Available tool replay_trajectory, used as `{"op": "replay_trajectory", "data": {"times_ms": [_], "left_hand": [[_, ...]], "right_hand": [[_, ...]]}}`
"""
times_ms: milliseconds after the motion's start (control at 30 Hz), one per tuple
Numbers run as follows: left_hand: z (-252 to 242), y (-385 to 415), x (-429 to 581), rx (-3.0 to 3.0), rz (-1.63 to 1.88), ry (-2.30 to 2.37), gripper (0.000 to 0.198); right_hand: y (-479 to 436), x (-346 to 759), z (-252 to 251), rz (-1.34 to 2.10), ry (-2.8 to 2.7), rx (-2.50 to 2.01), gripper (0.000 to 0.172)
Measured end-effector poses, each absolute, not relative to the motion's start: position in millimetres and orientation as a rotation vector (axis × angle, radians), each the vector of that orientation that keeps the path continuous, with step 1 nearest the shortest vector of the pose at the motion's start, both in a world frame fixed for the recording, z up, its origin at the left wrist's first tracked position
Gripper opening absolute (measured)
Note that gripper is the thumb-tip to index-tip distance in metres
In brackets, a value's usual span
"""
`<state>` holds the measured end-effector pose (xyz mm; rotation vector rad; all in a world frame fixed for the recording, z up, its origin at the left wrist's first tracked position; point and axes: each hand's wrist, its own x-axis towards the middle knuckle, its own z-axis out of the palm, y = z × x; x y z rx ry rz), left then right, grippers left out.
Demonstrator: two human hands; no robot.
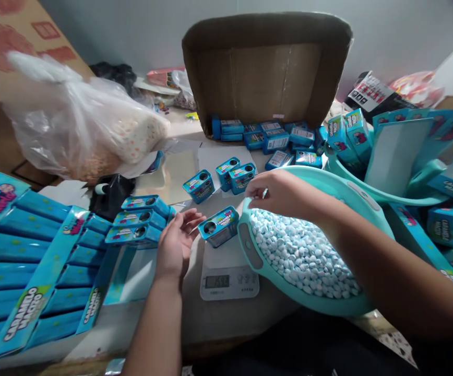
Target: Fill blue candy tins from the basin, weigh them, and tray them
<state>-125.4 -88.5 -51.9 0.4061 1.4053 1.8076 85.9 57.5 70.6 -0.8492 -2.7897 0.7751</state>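
Observation:
A small blue candy box [219, 225] with a round hole in its top stands on a white digital scale [229, 284]. Just left of that box is my left hand [176, 241], palm up with the fingers apart and holding nothing. My right hand [267, 190] is over the left rim of a turquoise basin [375, 230], fingers curled together; whatever they hold is hidden. Many pale blue and white candies [308, 253] lie in the basin. Behind the scale stand three more boxes with holes, one of them a blue box [199, 186] set apart on the left.
Three boxes [140, 219] sit beside my left hand. Packed blue cartons [26, 266] fill the left side. A cardboard box [267, 68] on its side holds blue boxes [276, 140]. Plastic bags [89, 120] lie back left. Another turquoise basin [410, 196] with packaging stands right.

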Motion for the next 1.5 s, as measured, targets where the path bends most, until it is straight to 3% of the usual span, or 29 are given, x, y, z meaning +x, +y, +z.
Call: {"op": "replay_trajectory", "data": {"times_ms": [467,1033,1233,1500], "left_hand": [[-28.5,-100.9,-119.2,0.216,1.868,1.265,0.043],[-32.8,-102.0,-119.0,0.186,1.823,1.237,0.034],[-38.2,-101.0,-119.8,0.329,1.844,1.327,0.041],[-43.6,-102.6,-119.5,0.518,1.834,1.449,0.033]], "right_hand": [[33.7,71.1,66.2,0.624,-2.501,-0.491,0.006],[20.2,67.3,66.5,0.560,-2.567,-0.278,0.012],[18.8,67.6,67.1,0.539,-2.539,-0.255,0.013],[18.8,68.7,67.1,0.527,-2.570,-0.209,0.015]]}}
